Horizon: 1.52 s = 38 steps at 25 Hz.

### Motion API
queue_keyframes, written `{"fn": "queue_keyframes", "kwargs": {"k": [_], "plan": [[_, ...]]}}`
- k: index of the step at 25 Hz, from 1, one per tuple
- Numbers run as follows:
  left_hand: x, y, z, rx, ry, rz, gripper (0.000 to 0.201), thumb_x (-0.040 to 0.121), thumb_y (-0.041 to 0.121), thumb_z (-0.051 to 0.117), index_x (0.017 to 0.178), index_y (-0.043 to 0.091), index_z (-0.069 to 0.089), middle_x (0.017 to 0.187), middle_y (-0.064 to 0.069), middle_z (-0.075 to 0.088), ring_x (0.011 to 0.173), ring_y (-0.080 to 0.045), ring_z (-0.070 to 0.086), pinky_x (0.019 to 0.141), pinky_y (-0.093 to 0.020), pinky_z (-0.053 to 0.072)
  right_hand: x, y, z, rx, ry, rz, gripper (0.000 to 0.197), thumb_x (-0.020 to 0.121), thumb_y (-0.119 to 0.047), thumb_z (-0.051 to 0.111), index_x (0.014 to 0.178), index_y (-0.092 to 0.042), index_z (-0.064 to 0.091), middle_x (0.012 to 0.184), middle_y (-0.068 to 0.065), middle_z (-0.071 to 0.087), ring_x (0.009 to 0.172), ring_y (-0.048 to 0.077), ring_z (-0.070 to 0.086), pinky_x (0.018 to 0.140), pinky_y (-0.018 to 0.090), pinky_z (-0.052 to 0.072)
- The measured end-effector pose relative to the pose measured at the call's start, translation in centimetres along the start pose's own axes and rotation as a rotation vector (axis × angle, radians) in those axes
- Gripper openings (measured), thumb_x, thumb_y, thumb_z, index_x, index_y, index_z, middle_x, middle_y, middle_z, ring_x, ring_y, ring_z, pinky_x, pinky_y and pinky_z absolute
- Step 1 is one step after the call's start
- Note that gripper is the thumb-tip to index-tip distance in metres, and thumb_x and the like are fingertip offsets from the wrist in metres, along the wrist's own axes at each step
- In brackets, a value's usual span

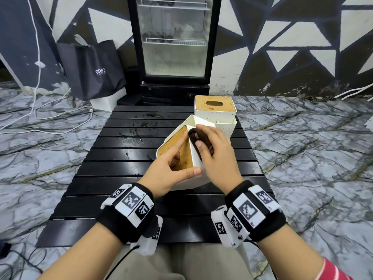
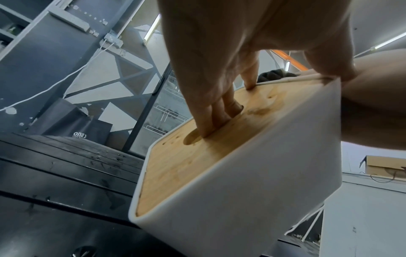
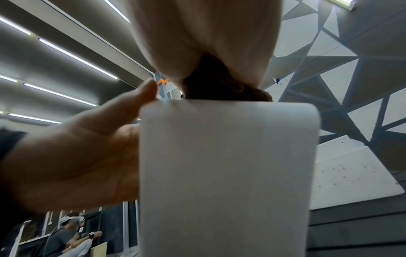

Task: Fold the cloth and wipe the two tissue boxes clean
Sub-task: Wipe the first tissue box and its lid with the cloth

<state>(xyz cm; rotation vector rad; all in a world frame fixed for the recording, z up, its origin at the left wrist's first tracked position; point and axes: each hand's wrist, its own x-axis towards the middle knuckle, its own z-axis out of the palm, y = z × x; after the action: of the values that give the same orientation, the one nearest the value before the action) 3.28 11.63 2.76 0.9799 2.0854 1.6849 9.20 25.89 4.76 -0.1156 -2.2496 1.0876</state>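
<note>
A: Location? Grip?
B: White tissue box with wooden lid (image 1: pixel 194 158), tilted, table centre; left hand (image 1: pixel 169 174) hooks its slot. Right hand (image 1: pixel 217 156) presses dark folded cloth (image 1: pixel 201 141) at one o'clock.
A: Handling?
B: Seemingly rigid, light, smooth; slot hold suits.

The black bag (image 1: pixel 92 67) reads "ONE", partly cut off.

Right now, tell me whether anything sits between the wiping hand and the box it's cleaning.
Only the dark cloth does, as intended: the right hand presses it against the white side of the tilted tissue box. The left hand steadies that box from the wooden lid side, clear of the wiping path.
</note>
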Motion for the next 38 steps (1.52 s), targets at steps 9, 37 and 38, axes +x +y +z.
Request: {"fn": "queue_keyframes", "kwargs": {"k": [9,37,38], "plan": [[-0.1,0.7,0.2,-0.020,-0.030,0.003,0.083,0.064,0.041,0.082,0.125,0.064,0.032,0.095,0.024,0.055,0.092,0.008,0.054,0.094,-0.014,0.040,1.2,0.0,-0.1,-0.009,0.026,-0.015,0.040,0.084,-0.023,0.044,0.123,-0.017,0.053,0.120,0.002,0.055,0.110,0.025,0.047,0.098,0.036,0.037],[0.3,0.6,-0.7,-0.046,-0.008,-0.070,0.087,0.060,0.049,0.073,0.132,0.061,0.024,0.109,-0.012,0.063,0.103,-0.018,0.063,0.088,-0.015,0.047,-4.7,2.2,-0.9,-0.035,0.026,-0.054,0.037,0.090,-0.025,0.043,0.126,-0.021,0.049,0.122,-0.010,0.048,0.110,0.009,0.036,0.095,0.007,0.023],[0.3,0.5,-0.8,-0.048,-0.008,-0.072,0.087,0.058,0.051,0.072,0.131,0.062,0.024,0.112,-0.014,0.062,0.103,-0.018,0.063,0.089,-0.015,0.047,-4.5,2.6,-1.2,-0.049,0.030,-0.027,0.037,0.089,-0.024,0.044,0.125,-0.021,0.050,0.123,-0.007,0.050,0.109,0.011,0.037,0.094,0.009,0.023]]}}
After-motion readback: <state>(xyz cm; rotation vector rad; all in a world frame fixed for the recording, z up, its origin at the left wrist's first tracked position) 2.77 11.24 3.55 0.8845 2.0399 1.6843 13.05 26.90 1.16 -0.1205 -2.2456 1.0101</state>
